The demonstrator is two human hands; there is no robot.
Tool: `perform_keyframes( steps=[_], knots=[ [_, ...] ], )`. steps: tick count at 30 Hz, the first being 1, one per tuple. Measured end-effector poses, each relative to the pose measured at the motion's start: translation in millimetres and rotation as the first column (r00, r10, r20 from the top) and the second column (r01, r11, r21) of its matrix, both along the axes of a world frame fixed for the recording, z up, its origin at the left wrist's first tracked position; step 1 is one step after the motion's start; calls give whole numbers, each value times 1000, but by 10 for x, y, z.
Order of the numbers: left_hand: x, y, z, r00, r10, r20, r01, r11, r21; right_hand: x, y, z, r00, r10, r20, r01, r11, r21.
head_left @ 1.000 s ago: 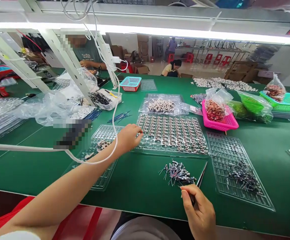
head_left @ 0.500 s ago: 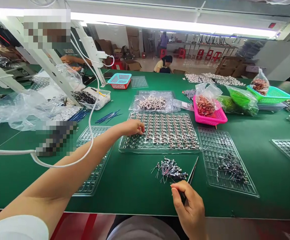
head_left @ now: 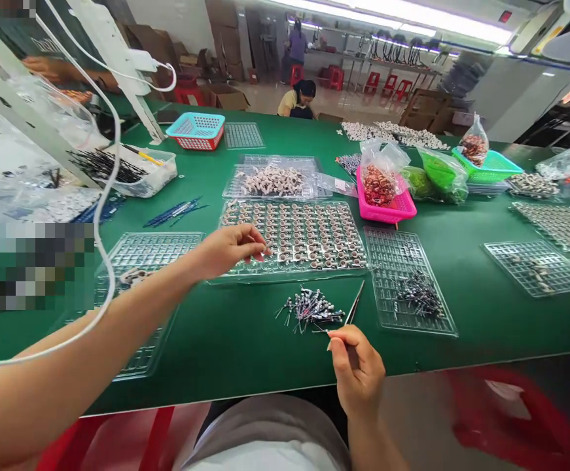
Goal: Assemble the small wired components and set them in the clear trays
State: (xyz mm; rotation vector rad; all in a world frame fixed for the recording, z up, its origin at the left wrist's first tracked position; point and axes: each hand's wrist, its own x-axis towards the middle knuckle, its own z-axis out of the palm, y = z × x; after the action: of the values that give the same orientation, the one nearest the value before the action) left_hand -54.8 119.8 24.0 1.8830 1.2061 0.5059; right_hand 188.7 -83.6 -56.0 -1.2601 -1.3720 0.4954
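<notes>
My left hand [head_left: 238, 247] hovers over the left front part of a clear plastic tray [head_left: 220, 278]. Its thumb and fingertips are pressed together, and what lies between them is too small to name. Rows of small round parts with metal tabs [head_left: 299, 235] fill much of the tray. Low at the table's front, my right hand [head_left: 358, 373] is closed round a pair of tweezers [head_left: 355, 304], whose tips point away from me. A thin wire lead [head_left: 320, 329] shows by its thumb and forefinger. Just beyond lies a heap of small leaded components [head_left: 311, 307].
Behind the filled tray, another tray carries white parts [head_left: 272, 181]. A pink basket [head_left: 387, 212] with bagged reddish parts stands at the right. Gridded trays lie right [head_left: 380, 307] and left [head_left: 147, 363]. A white cable [head_left: 105, 261] hangs across my left forearm.
The view has tilted and shifted, so the table appears further left. My left hand has moved slightly right over the tray, its fingers less curled. My right hand still grips the tweezers.
</notes>
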Motion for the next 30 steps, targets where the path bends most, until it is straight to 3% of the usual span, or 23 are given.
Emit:
perform_keyframes(
  steps=[2,5,8,12,17,30],
  knots=[
    [141,-333,13,986,-16,166,40,990,-139,57,-34,47,999,-43,16,43,999,-2],
    [339,-763,55,957,-38,288,107,968,-226,179,-42,156,988,-38,152,40,999,-6],
    [487,-989,47,929,-15,369,129,949,-287,283,1,237,934,22,357,3,998,-68],
    [587,-1042,-131,894,64,443,122,917,-379,310,64,227,818,54,573,35,989,-143],
    [595,-1059,-348,921,28,388,144,902,-407,265,111,162,724,67,687,58,986,-157],
    [594,-1051,-323,898,37,439,171,889,-425,258,152,222,765,172,621,-13,967,-253]
  ],
)
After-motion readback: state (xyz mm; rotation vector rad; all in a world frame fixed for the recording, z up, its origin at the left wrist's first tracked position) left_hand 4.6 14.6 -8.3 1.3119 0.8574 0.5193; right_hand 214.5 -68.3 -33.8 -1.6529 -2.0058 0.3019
